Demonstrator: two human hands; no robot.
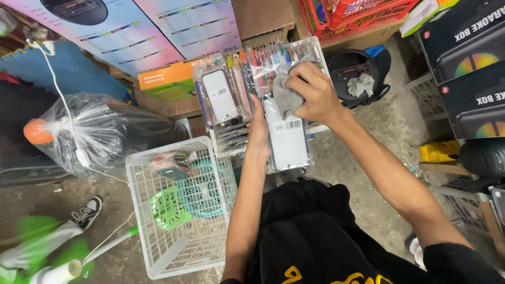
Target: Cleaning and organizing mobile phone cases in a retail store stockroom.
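While the left hand (258, 129) props up a clear plastic phone-case package (286, 142) from its left edge, with the fingers pressed flat along the side, the right hand (311, 93) is closed around a crumpled grey cloth (285, 97) and presses it against the upper part of that package. The package stands almost upright, in front of the person's black-clad lap, and a white card shows through its clear front. It is the front one of a row of similar packages with coloured edges (263, 58), which stand packed together in a white wire basket (315, 50) behind the hands. Just to the left, another clear package with a white insert (221, 94) leans at the head of its own stack.

Lower left, on the concrete floor (368, 173), sits a white plastic basket (158, 257) that holds a green fan guard (167, 208) and a teal one (202, 192). Left of it lies a clear plastic bag (100, 131) tied at an orange end. Behind the right hand, a black round speaker (350, 73) carries a second grey rag (362, 84). Black boxes (463, 58) are stacked at the right edge, and red crates (357, 16) stand at the top.
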